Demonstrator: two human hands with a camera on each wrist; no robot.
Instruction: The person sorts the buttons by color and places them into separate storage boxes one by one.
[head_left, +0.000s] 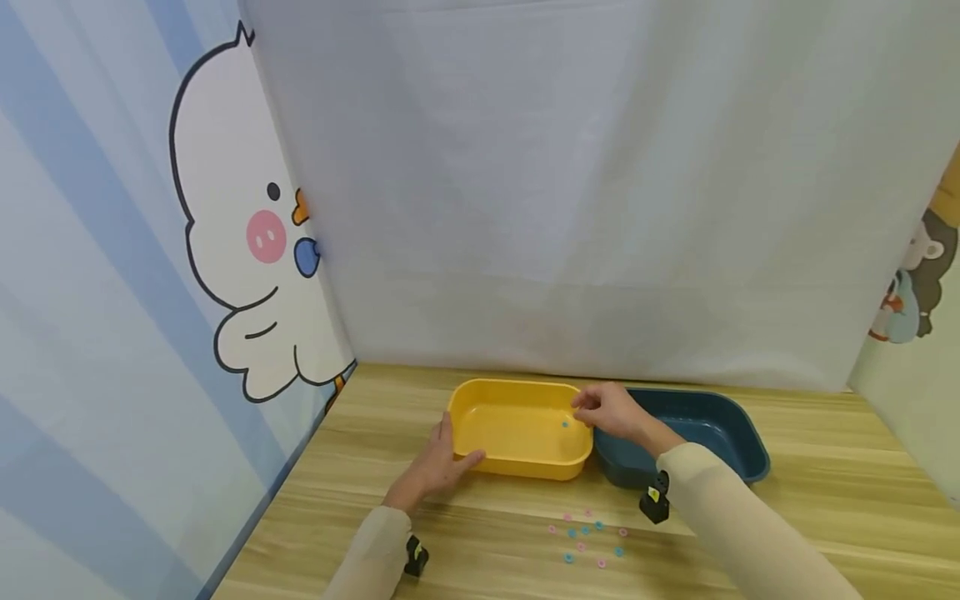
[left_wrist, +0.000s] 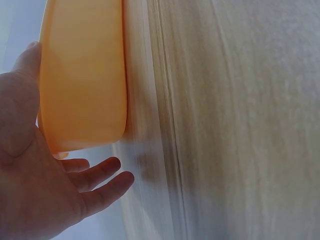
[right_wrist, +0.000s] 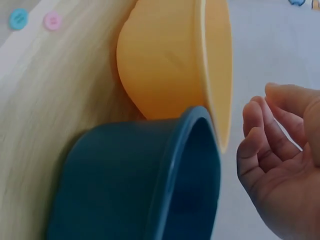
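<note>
A yellow tub (head_left: 517, 468) stands on the wooden table. My left hand (head_left: 438, 462) rests at its near left corner, thumb along the front rim and fingers by the left wall; in the left wrist view several fingertips (left_wrist: 112, 165) extend past the tub's end, relaxed. Over the tub's right rim hovers my right hand (head_left: 611, 410), fingers loosely bent. Nothing shows between its thumb and fingers in the right wrist view. Just below its fingertips, a small blue button (head_left: 565, 425) shows against the tub's inside. Several pink and blue buttons (head_left: 568, 558) lie loose in front of the tub.
A dark blue tub (head_left: 756, 454) stands against the yellow tub's right side, partly under my right forearm. Behind the table (head_left: 300, 517) hangs a pale grey curtain (head_left: 487, 208). A blue-striped wall with a cartoon bird (head_left: 225, 167) borders the left.
</note>
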